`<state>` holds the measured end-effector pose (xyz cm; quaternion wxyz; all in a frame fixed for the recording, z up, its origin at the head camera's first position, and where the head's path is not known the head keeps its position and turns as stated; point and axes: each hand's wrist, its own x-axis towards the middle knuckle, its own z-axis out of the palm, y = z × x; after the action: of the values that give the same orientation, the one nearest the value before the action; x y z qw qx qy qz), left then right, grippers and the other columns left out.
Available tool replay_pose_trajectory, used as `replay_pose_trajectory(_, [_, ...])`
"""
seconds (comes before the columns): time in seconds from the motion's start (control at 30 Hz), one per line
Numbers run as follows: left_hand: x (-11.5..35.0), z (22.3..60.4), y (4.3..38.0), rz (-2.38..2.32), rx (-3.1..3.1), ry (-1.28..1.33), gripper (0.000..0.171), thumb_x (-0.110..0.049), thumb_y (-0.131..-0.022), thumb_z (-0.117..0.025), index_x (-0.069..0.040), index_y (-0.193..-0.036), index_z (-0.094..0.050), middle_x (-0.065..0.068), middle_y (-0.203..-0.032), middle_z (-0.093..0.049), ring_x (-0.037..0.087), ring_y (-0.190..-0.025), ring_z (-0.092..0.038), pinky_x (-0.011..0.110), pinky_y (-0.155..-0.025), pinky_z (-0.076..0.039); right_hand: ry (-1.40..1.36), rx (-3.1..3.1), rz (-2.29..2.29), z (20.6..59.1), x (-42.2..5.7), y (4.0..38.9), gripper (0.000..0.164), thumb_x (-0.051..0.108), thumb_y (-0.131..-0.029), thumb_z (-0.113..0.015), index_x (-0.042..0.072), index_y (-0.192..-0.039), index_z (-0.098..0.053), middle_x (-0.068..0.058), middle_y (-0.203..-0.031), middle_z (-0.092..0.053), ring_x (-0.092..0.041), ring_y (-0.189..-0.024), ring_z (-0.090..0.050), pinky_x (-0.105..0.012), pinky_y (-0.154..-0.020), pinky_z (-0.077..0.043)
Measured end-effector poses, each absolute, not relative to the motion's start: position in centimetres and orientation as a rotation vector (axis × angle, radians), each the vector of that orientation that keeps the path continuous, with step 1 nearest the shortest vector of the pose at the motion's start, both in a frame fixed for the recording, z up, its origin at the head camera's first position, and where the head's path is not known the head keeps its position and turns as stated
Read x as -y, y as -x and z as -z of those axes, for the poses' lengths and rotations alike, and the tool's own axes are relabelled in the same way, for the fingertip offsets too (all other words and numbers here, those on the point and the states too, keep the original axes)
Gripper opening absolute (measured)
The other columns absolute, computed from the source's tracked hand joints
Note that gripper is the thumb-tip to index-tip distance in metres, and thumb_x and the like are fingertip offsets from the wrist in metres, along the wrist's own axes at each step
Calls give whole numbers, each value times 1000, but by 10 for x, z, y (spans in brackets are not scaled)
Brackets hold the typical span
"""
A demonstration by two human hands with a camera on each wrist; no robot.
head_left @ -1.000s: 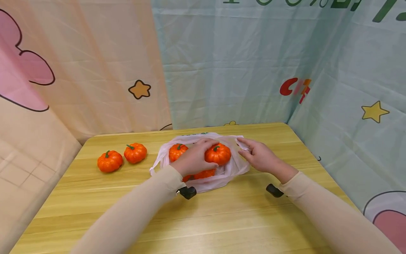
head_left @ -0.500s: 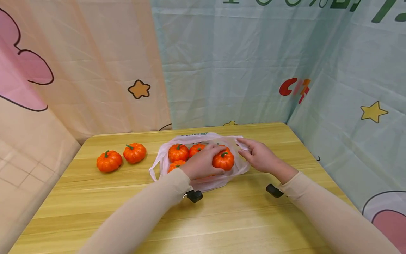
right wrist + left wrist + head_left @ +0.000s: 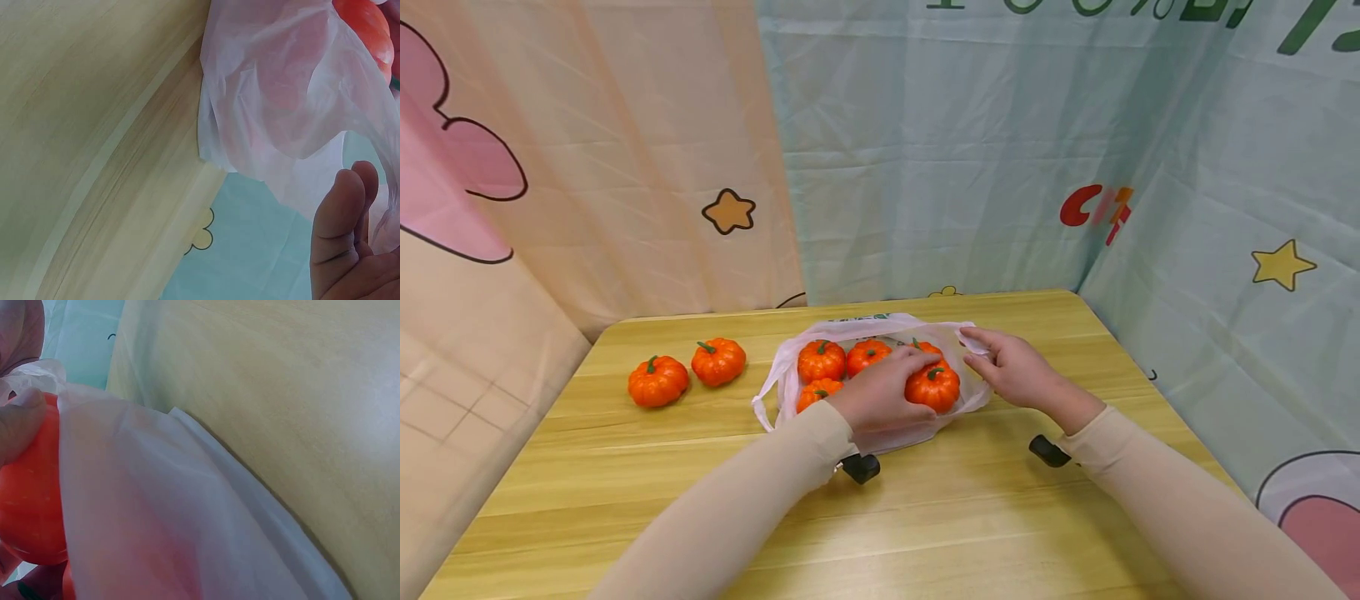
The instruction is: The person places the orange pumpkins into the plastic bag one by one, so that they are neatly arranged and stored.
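Observation:
My left hand (image 3: 880, 393) grips a small orange pumpkin (image 3: 936, 389) inside the white plastic bag (image 3: 917, 435), at its right end. The left wrist view shows the thumb (image 3: 20, 428) on the glossy pumpkin, behind the bag's thin wall (image 3: 150, 506). At the bag's right edge, my right hand (image 3: 1018, 371) pinches the plastic between thumb and fingers. In the right wrist view its fingers (image 3: 337, 215) are by the bunched bag handle. Several other pumpkins (image 3: 822, 361) with green stems lie in the bag, partly covered by my left hand.
Two more pumpkins, one nearer (image 3: 658, 382) and one farther (image 3: 719, 362), sit on the wooden table (image 3: 955, 525) left of the bag. Printed cloth curtains (image 3: 940, 167) hang behind the table and at its sides.
My left hand, with the pumpkin, has moved right and slightly toward me within the bag, uncovering pumpkins behind it. The right hand has stayed at the bag's edge.

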<state>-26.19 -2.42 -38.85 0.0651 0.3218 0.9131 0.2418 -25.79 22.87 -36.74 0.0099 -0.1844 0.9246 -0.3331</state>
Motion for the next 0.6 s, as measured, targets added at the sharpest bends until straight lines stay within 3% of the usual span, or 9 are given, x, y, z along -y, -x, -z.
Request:
replay_pose_trajectory(0.3, [24, 395, 264, -715, -2769, -960, 80, -41, -91, -81, -29, -161, -44, 1, -156, -49, 23, -130, -62, 45, -109, -54, 570, -2876, 1053, 368, -229, 257, 54, 17, -107, -62, 3, -157, -48, 4, -54, -40, -14, -44, -39, -26, -44, -41])
replay_pose_trajectory(0.6, [26, 397, 265, -717, -2751, -935, 81, -47, -90, -81, -31, -161, -44, -1, -159, -49, 24, -137, -57, 46, -110, -54, 565, -2873, 1036, 368, -229, 257, 53, 19, -107, -61, 4, -157, -48, 4, -54, -41, -14, -44, -39, -26, -44, -41])
